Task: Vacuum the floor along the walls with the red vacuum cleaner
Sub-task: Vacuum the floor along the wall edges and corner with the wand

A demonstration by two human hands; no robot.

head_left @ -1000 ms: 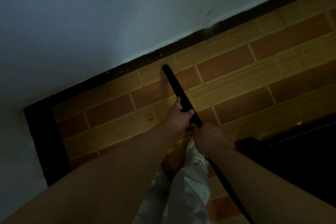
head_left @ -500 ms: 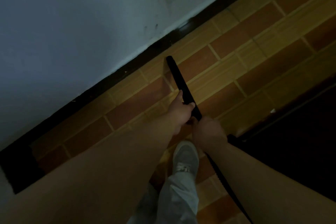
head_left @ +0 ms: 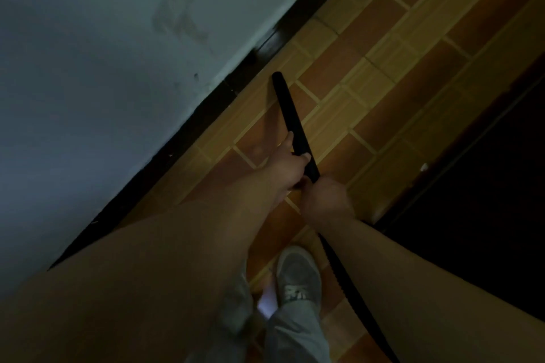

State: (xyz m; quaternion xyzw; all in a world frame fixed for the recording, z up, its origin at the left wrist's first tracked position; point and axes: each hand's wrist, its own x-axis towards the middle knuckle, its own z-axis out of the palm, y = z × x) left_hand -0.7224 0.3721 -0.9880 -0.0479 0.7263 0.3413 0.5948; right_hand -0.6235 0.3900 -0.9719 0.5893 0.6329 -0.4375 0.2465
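While my left grip point(head_left: 287, 163) and right grip point(head_left: 324, 200) both clench the black vacuum wand point(head_left: 290, 115), I see its tip pointing toward eleven o'clock, near the dark skirting point(head_left: 206, 109).

We see a floor point(head_left: 380, 35) tiled in a brick pattern of reddish-brown and tan rectangles with pale joints, edged by a black skirting board point(head_left: 206, 118) under a bluish-white wall point(head_left: 103, 82) with a faint grey smudge point(head_left: 180, 23). The crevice nozzle point(head_left: 291, 115) and its ribbed hose point(head_left: 351, 289) are black; our sneaker point(head_left: 298, 271) is grey, our trousers point(head_left: 295, 336) pale grey.
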